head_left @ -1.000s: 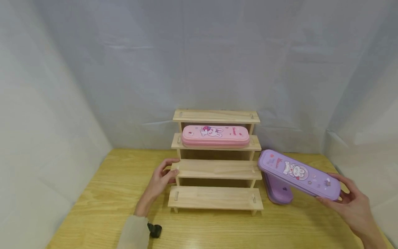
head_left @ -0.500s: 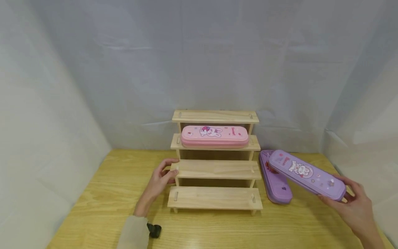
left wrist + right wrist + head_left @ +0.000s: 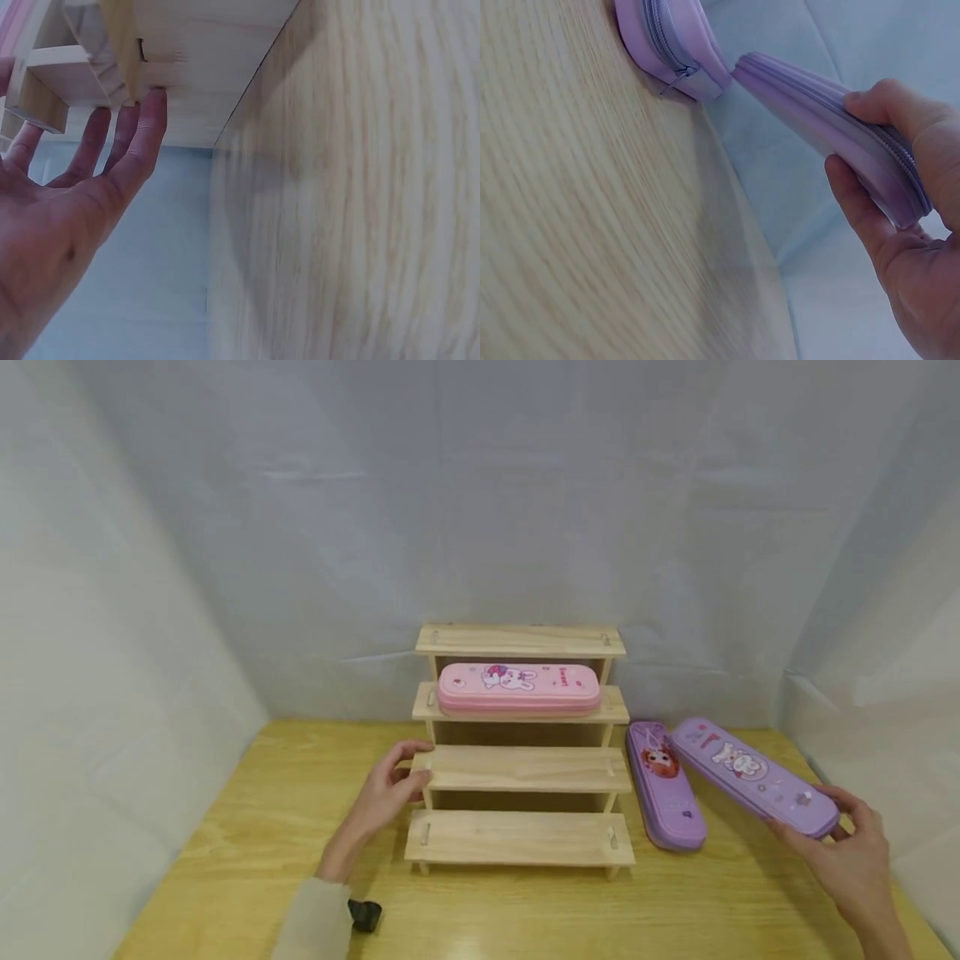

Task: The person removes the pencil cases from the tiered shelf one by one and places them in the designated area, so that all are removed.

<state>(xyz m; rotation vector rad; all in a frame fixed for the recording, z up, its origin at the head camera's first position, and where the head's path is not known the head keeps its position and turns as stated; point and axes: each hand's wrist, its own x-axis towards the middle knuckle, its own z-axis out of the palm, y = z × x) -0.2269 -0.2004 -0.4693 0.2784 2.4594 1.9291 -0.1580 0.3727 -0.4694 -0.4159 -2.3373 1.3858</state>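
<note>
A four-tier stepped wooden display rack stands mid-table. My left hand holds the left end of its second tier from the bottom, thumb in front; in the left wrist view the fingers touch the wood. A pink bunny pencil case lies along the third tier. On the right, my right hand grips a light purple pencil case by its right end, thumb on one side, fingers on the other. That case is tilted and raised above the table. Its far end is close to another purple pencil case lying beside the rack.
The wooden table is bounded by grey-white sheeting at the back and both sides. A small black object shows beside my left sleeve.
My right hand has drawn the light purple pencil case slightly right, off the purple case beneath, whose printed doll-like figure now shows. My left hand stays on the rack.
</note>
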